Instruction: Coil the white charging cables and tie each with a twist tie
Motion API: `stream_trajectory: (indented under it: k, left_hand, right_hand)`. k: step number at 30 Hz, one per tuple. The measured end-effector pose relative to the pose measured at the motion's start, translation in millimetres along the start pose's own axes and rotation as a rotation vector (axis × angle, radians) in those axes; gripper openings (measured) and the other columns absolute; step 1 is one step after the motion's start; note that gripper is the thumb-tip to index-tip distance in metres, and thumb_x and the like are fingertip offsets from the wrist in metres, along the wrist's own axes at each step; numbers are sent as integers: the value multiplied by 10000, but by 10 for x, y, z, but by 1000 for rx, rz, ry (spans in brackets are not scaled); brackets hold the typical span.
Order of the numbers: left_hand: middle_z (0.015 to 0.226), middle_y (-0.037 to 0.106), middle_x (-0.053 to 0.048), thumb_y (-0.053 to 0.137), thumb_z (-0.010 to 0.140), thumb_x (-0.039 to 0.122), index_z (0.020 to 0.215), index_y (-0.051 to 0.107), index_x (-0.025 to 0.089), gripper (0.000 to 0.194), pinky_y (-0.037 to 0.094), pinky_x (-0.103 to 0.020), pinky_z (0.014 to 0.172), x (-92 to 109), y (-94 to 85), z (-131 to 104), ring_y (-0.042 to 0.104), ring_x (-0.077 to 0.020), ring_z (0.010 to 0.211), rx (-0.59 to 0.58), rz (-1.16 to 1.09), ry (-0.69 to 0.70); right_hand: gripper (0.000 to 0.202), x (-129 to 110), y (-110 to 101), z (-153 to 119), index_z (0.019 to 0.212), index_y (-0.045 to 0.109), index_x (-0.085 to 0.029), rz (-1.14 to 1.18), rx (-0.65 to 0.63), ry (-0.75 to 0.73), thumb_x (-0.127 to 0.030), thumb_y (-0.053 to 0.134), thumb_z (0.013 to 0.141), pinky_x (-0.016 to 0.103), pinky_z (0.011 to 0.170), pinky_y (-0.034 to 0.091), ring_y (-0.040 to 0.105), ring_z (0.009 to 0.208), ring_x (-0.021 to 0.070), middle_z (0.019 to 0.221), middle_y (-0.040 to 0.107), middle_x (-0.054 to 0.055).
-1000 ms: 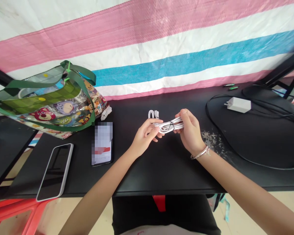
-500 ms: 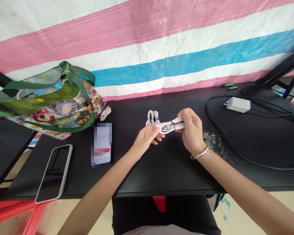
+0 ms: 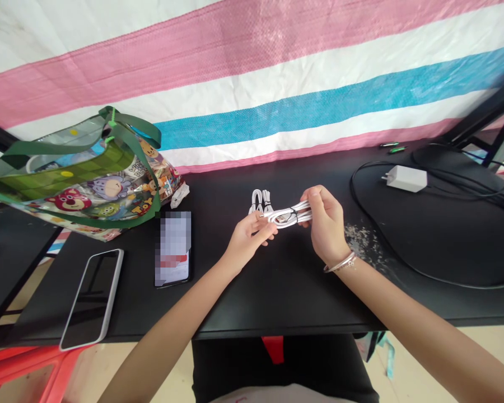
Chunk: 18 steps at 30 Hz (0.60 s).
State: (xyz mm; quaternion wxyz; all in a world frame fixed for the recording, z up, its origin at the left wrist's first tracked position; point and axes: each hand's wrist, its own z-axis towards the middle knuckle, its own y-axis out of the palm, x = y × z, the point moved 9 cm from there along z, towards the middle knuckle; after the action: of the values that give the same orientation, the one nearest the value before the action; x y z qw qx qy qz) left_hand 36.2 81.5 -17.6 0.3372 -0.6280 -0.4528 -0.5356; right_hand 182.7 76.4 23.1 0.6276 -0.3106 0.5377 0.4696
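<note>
A coiled white USB cable [image 3: 293, 215], bound round its middle with a thin black tie, is held between my two hands above the black table. My right hand [image 3: 326, 221] grips the right end of the coil between thumb and fingers. At the coil's left end, my left hand [image 3: 248, 238] pinches the cable, with its thumb on the near side. A metal plug shows inside the loop. Just behind my left hand, a second bundled white cable [image 3: 258, 198] with black ties lies on the table, partly hidden by my fingers.
Two phones lie left, a lit one [image 3: 174, 246] and a dark one in a pale case [image 3: 93, 299]. Behind them stands a clear cartoon tote bag [image 3: 109, 190]. To the right are a white power adapter [image 3: 406, 178], a looped black cord [image 3: 386, 246] and two small batteries [image 3: 397, 150].
My left thumb has shifted lower on the coil, and its fingers sit closer together. My right hand and the cable have moved slightly left in view.
</note>
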Motion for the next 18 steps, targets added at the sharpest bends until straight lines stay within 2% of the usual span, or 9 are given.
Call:
stream_trajectory:
  k: [10, 18]
  left_hand:
    - [722, 623, -10, 657, 724, 470, 883, 587, 158, 357, 449, -187, 550, -34, 42, -6, 579, -102, 651, -56, -7, -32]
    - [655, 549, 20, 671, 642, 640, 775, 587, 162, 504, 433, -178, 514, -66, 64, -11, 517, -84, 600, -91, -151, -60]
  right_hand:
    - [477, -19, 25, -3, 597, 465, -226, -16, -41, -16, -665, 551, 764, 213, 325, 275, 366, 358, 77, 465, 398, -70]
    - [487, -63, 13, -1, 591, 479, -222, -30, -31, -40, -677, 560, 747, 216, 333, 272, 351, 355, 74, 468, 394, -69]
